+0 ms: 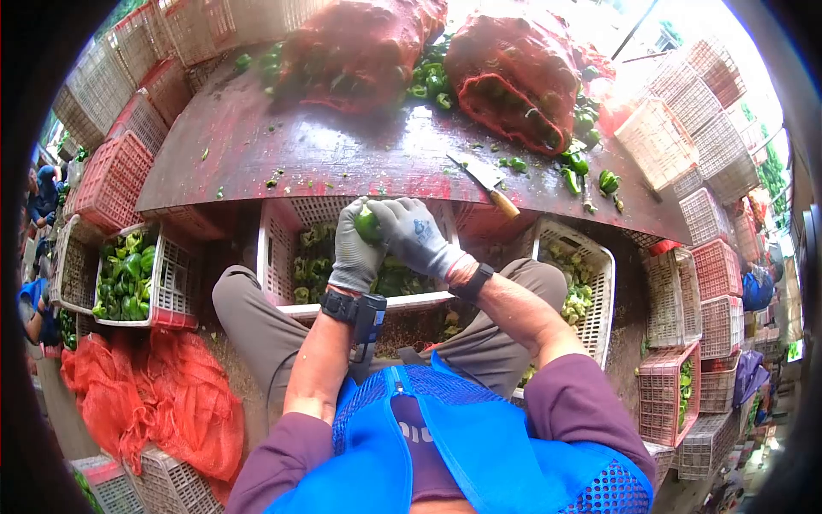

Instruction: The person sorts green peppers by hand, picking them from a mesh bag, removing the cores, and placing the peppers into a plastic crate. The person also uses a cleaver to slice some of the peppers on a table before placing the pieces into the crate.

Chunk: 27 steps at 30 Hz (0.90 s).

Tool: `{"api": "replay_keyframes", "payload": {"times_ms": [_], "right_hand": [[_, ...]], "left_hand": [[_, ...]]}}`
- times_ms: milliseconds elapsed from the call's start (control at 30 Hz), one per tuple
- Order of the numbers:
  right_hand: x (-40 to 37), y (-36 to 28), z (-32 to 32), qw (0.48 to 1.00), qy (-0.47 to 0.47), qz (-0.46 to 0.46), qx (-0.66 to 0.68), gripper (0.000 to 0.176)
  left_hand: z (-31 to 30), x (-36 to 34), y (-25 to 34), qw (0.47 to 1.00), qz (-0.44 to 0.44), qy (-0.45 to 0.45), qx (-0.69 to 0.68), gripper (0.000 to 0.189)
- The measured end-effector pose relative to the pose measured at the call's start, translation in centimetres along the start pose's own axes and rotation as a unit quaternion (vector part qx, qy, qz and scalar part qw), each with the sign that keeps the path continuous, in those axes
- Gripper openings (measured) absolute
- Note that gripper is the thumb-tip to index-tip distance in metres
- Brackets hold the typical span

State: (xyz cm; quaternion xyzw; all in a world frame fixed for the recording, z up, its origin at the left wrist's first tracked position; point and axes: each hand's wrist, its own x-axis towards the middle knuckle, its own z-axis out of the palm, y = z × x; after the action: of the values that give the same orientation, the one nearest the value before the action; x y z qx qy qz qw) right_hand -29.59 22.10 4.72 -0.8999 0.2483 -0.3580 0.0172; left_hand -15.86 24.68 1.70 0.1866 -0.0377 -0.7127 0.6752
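Green pepper (pixel 368 226) sits partly hidden by gloved fingers (pixel 392 216).

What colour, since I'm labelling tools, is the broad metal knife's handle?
The wooden knife handle is light brown, clearest in the head view.

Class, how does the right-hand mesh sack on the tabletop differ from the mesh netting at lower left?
The right-hand sack bulges with green peppers; the netting is limp and crumpled.
The sack sits on the tabletop; the netting lies lower down, by a crate.
Both are reddish mesh.
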Motion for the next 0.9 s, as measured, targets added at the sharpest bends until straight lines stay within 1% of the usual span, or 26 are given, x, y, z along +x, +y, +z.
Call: {"api": "replay_keyframes", "payload": {"times_ms": [33,67,100,133,167,233,300,333,400,433,467,533,567,600,667,733,767,800,867,900], "right_hand": [[-0.2,0.1,0.5,1.000,-0.011,0.019,-0.001,0.050],[-0.4,0.3,1.0,0.998,-0.039,0.051,0.017,0.050],[-0.4,0.4,1.6,0.994,-0.065,0.083,0.034,0.051],[-0.3,0.5,2.2,0.988,-0.090,0.116,0.052,0.052],[-0.5,0.1,3.0,0.983,-0.085,0.146,0.070,0.044],[-1.1,0.1,4.4,0.976,-0.069,0.178,0.103,0.041],[-1.7,0.0,6.2,0.965,-0.051,0.219,0.133,0.039],[-1.7,0.0,6.8,0.962,-0.042,0.230,0.142,0.037],[-1.7,0.3,8.1,0.954,-0.023,0.252,0.159,0.034],[-1.4,0.8,8.8,0.953,-0.023,0.256,0.158,0.032],[-1.4,1.5,9.0,0.922,-0.024,0.326,0.206,0.031],[-0.6,2.0,8.6,0.837,-0.024,0.455,0.303,0.030],[-0.6,2.9,8.0,0.840,-0.044,0.434,0.323,0.029],[-1.7,4.9,9.4,0.797,-0.007,0.421,0.433,0.028],[-1.4,6.5,6.1,0.750,-0.002,0.450,0.484,0.028],[-1.1,7.9,1.0,0.823,0.018,0.440,0.360,0.029],[-1.5,8.8,-1.8,0.860,-0.001,0.428,0.279,0.030],[-2.4,9.9,-4.5,0.890,-0.021,0.412,0.195,0.032],[-5.5,14.0,-8.6,0.917,-0.087,0.390,0.001,0.036],[-5.0,13.8,-11.3,0.882,-0.176,0.432,-0.072,0.039]], "left_hand": [[-0.6,0.4,-0.3,1.000,0.007,0.003,0.005,0.020],[-1.3,0.8,-0.6,1.000,0.014,0.007,0.010,0.021],[-2.5,1.7,-1.0,0.998,0.042,0.025,0.030,0.022],[-3.1,2.0,-1.1,0.998,0.044,0.032,0.028,0.022],[-3.8,2.2,-1.3,0.998,0.046,0.040,0.025,0.022],[-4.7,2.5,-1.6,0.996,0.058,0.072,0.011,0.020],[-7.9,4.6,-2.0,0.986,0.119,0.105,0.058,0.022],[-8.5,5.1,-2.2,0.978,0.149,0.122,0.081,0.023],[-9.0,5.2,-2.5,0.946,0.212,0.120,0.212,0.028],[-7.6,4.6,-2.5,0.923,0.243,0.118,0.275,0.031],[-6.0,4.0,-3.6,0.902,0.251,0.139,0.322,0.038],[-5.3,3.6,-3.8,0.915,0.219,0.139,0.308,0.043],[-5.2,3.9,-3.4,0.918,0.202,0.125,0.319,0.044],[-4.1,3.2,-2.6,0.930,0.163,0.104,0.313,0.044],[-4.8,4.2,-2.0,0.915,0.179,0.089,0.350,0.042],[-7.0,5.9,-0.9,0.826,0.232,0.114,0.501,0.043],[-7.4,6.1,-0.2,0.708,0.280,0.126,0.636,0.046],[-7.3,5.6,0.1,0.678,0.267,0.126,0.673,0.049],[-7.2,5.2,0.4,0.590,0.235,0.145,0.759,0.051],[-8.4,5.4,0.3,0.566,0.242,0.127,0.778,0.054]]}}
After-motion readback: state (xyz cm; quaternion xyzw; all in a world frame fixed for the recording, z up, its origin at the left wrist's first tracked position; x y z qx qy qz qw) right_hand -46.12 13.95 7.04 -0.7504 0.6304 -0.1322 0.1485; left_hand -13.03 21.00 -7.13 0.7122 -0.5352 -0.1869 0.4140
